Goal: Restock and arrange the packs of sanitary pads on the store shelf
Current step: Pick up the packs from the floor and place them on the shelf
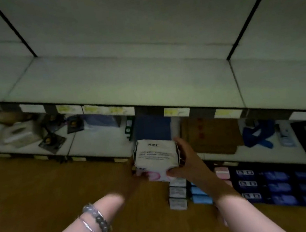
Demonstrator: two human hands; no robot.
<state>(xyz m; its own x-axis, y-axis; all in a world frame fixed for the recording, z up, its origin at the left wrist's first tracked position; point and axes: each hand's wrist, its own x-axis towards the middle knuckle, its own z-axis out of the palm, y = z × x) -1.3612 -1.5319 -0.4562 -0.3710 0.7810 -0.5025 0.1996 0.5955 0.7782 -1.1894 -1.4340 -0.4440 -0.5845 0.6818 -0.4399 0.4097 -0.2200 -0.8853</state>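
pack: white soft-plastic pack of sanitary pads held in front of white lower shelf, pink-printed pack stacked beneath | right hand: grips pack's right side | left hand: blurred, grip cannot tell | risk: lower of 2 packs slips out if squeeze loosens

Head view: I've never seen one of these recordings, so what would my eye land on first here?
First the white pack in the middle, gripped by the right hand on its right side, with the blurred left hand at its lower left. Above it stretches a wide, pale shelf board, and at the lower right lie rows of dark blue packs.
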